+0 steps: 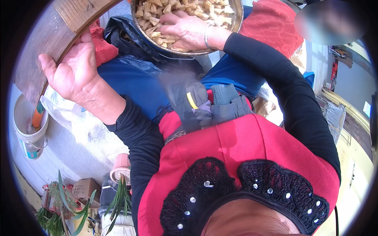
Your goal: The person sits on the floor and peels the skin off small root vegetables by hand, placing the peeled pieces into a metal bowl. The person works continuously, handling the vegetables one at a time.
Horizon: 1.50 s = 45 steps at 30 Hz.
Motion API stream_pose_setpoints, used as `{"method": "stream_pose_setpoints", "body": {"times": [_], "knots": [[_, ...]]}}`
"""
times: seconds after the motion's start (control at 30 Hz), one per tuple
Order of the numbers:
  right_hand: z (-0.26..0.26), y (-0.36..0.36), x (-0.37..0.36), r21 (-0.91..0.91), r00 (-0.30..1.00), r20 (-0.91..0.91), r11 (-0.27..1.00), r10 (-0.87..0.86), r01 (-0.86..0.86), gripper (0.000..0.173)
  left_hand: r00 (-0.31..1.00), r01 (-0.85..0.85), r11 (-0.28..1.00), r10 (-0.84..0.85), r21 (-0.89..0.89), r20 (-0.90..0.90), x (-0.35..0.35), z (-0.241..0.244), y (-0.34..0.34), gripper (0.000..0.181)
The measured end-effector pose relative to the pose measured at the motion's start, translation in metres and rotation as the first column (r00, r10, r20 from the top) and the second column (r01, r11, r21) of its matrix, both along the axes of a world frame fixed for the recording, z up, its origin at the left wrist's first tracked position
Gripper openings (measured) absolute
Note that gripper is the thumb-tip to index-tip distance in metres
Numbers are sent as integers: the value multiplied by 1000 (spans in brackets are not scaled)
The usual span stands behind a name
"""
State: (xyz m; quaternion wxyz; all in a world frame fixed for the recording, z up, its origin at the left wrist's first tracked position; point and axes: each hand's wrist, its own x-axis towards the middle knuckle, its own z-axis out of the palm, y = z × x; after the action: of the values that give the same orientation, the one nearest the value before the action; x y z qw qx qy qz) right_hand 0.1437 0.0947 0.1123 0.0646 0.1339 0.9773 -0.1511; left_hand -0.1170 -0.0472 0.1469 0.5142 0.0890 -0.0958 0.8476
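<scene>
My left hand [72, 69] is palm up at the edge of a wooden board [44, 41]. Its thumb lies over the board's face, and the other fingertips pass out of sight behind the edge. My right hand [192, 32], with a bracelet at the wrist, reaches into a round metal basin [238, 20]. Its fingers are spread among many pale yellow, dry-looking pieces [150, 17]. The fingertips are partly buried, so whether they grip a piece is unclear. Under the basin's near rim hangs a wire handle [177, 57].
A black plastic bag [118, 29] lies beside the basin. Red cloths [271, 26] cover my knees. At the left stand a white bucket [29, 135] with an orange-handled tool [37, 116] and white plastic sheeting [71, 121]. Potted plants [120, 169] and a cardboard box [86, 191] stand lower left.
</scene>
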Motion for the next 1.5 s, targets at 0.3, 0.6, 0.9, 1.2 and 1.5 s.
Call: {"method": "stream_pose_setpoints", "body": {"times": [0.3,0.6,0.9,1.2,1.5], "knots": [[14,3,0,-125,992,-32,984,125,-128,86,1000,-20,997,19,-71,-15,-3,-2,-2,57],[19,12,3,-140,972,75,967,223,-211,75,916,-396,745,275,-537,-293,17,23,8,59],[-12,-7,-10,-5,999,-25,1000,27,-27,40,928,-371,782,290,-501,-235,16,30,10,62],[3,5,-8,-108,991,-135,994,-21,7,46,938,-347,798,285,-492,-199,14,28,5,60],[61,47,-19,-64,943,-310,993,-119,104,45,942,-337,811,298,-478,-157,12,26,2,59]]}}
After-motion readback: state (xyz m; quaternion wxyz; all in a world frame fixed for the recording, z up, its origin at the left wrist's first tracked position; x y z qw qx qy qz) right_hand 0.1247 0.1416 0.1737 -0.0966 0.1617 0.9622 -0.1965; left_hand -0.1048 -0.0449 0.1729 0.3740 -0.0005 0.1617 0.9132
